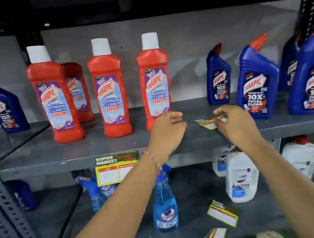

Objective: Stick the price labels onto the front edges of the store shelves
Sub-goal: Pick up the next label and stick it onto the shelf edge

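Grey shelf (115,143) carries a price label (209,122), pinched at its right end by the right hand (235,124). Left of the label, the left hand (168,129) hovers loosely curled, holding nothing.

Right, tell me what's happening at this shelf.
A person is putting price labels on a store rack. The right hand pinches a small stack of labels resting on the upper shelf, among Harpic bottles. The left hand hovers beside it, fingers curled, holding nothing visible. One label already hangs on that shelf's front edge. A loose label lies on the lower shelf near a blue spray bottle.
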Available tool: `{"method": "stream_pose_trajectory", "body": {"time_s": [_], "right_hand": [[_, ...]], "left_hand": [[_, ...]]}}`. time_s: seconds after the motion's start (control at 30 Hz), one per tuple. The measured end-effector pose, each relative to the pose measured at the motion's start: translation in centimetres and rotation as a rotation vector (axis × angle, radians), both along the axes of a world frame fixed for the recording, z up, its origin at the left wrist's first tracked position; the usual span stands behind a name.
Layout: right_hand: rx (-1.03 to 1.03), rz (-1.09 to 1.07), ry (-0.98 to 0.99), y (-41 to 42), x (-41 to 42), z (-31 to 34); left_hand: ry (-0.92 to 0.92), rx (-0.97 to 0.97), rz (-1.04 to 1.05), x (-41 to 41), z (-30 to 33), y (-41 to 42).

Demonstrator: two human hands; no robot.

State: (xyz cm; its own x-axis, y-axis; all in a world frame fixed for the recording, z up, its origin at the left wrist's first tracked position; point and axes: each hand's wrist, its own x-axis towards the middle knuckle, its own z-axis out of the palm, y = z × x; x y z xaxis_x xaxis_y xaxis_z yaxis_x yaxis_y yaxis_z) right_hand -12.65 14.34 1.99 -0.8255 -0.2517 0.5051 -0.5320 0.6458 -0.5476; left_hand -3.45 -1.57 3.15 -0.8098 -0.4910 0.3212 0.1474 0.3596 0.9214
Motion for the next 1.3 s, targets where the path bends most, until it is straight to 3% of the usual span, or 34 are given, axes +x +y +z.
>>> {"method": "stream_pose_trajectory", "body": {"time_s": [0.1, 0.2, 0.27, 0.43, 0.57, 0.67, 0.97, 1.3], "right_hand": [[0.140, 0.037, -0.034, 0.5, -0.9, 0.1], [0.205, 0.061, -0.007, 0.6, -1.3, -0.1], [0.215, 0.082, -0.005, 0.8, -1.6, -0.1], [-0.065, 0.222, 0.004, 2.3, -2.2, 0.0], [-0.444, 0.314, 0.017, 5.7, -2.3, -0.7], [-0.609, 0.271, 0.023, 9.9, -2.7, -1.8], [-0.608, 0.116, -0.001, 21.1, -6.8, -6.8], [-0.681, 0.055, 0.052, 24.0, -10.2, -8.1]], "left_hand": [[-0.192, 0.106, -0.051, -3.8, 1.0, 0.8], [-0.168, 0.273, -0.024, -5.6, 1.5, 1.8], [-0.174, 0.222, -0.013, -6.0, 1.7, 2.4], [-0.071, 0.276, -0.008, -4.8, 1.8, 4.6], [0.030, 0.209, -0.040, -3.9, 1.6, 7.7], [0.028, 0.081, -0.062, -4.3, 0.9, 11.2], [0.039, -0.174, -0.042, -9.4, -3.3, 22.1], [0.151, -0.292, 0.039, -11.9, -4.5, 26.9]]}}
